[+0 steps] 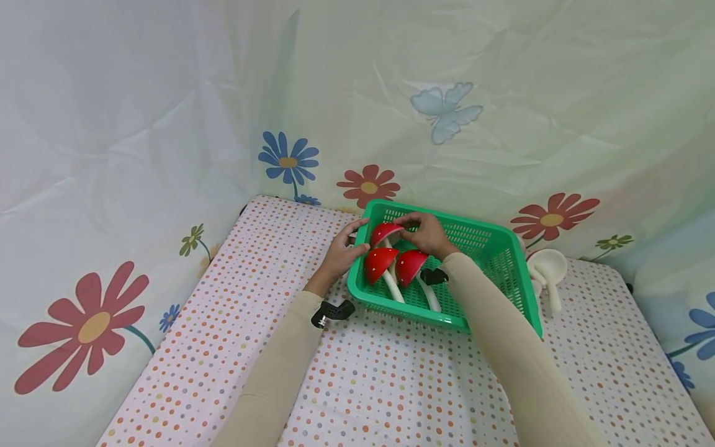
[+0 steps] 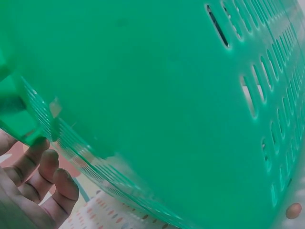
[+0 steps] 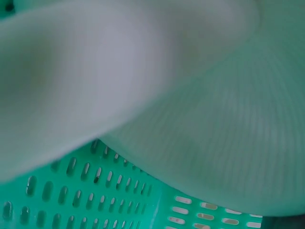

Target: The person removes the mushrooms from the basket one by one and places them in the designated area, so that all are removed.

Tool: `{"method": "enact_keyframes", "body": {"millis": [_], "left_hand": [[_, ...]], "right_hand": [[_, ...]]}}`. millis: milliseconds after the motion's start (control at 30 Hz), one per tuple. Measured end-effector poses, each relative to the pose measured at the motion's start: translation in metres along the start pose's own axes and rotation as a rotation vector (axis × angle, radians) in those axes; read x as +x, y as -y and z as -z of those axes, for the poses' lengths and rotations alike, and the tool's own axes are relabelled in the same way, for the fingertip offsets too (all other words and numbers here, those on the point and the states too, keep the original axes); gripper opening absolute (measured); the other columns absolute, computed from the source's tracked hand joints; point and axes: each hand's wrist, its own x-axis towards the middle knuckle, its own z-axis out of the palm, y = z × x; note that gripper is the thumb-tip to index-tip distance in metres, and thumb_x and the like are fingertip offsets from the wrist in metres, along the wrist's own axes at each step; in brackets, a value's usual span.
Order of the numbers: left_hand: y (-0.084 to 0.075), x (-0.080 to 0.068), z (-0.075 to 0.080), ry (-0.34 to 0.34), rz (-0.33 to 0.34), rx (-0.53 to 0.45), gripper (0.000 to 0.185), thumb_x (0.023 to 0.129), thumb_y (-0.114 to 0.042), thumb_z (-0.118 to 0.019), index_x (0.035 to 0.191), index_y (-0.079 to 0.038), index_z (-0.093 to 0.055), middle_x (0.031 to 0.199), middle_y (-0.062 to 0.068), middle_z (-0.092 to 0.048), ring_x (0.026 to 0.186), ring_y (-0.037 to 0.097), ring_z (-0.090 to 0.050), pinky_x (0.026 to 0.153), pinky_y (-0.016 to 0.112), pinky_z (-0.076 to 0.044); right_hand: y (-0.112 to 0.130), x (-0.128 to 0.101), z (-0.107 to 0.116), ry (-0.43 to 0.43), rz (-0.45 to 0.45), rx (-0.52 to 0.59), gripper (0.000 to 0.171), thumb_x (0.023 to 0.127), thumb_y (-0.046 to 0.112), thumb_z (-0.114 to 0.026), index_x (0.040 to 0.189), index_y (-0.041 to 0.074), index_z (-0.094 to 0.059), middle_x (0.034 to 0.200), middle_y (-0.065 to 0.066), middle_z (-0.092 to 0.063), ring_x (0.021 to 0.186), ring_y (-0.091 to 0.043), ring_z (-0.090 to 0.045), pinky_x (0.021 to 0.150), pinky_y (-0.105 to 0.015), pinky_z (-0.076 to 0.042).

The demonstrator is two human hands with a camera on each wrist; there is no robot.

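Note:
Three red ladles shaped like mushrooms, with white dots and white handles, lie at the left end of a green plastic basket (image 1: 486, 239). My right hand (image 1: 427, 234) reaches inside and pinches the rim of the rear ladle (image 1: 385, 232). The front-left ladle (image 1: 380, 264) and the front-right ladle (image 1: 410, 267) lie below it, handles toward me. With my left hand (image 1: 337, 253) I grip the basket's left rim; its curled fingers (image 2: 62, 191) show beneath the rim in the left wrist view. A blurred pale shape (image 3: 95, 71) covers most of the right wrist view.
Right of the basket, white ladles (image 1: 550, 267) lie on the dotted tablecloth (image 1: 391, 379). A flower-printed curtain (image 1: 357, 93) hangs close behind the basket and along both sides of the table. The basket's right part shows bare slotted walls.

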Motion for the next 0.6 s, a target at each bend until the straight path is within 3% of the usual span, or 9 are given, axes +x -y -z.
{"method": "enact_keyframes", "body": {"millis": [333, 600], "left_hand": [[0.0, -0.0003, 0.0002, 0.003, -0.002, -0.006, 0.057, 0.095, -0.004, -0.058, 0.149, -0.012, -0.042, 0.137, 0.019, -0.047, 0.102, 0.023, -0.054, 0.077, 0.027, -0.053], [0.0009, 0.0003, 0.0007, 0.004, -0.004, -0.001, 0.057, 0.095, -0.005, -0.058, 0.149, -0.013, -0.043, 0.138, 0.018, -0.047, 0.102, 0.023, -0.055, 0.077, 0.029, -0.054]], "right_hand": [[-0.001, -0.0019, 0.0006, -0.027, 0.04, -0.031, 0.027, 0.095, 0.017, -0.065, 0.119, 0.009, -0.07, 0.121, -0.013, -0.068, 0.112, -0.031, -0.061, 0.084, -0.046, -0.057], [0.0006, -0.0055, 0.0047, -0.046, 0.056, -0.034, 0.027, 0.096, 0.019, -0.063, 0.119, 0.007, -0.07, 0.122, -0.015, -0.067, 0.113, -0.032, -0.06, 0.087, -0.048, -0.055]]}}
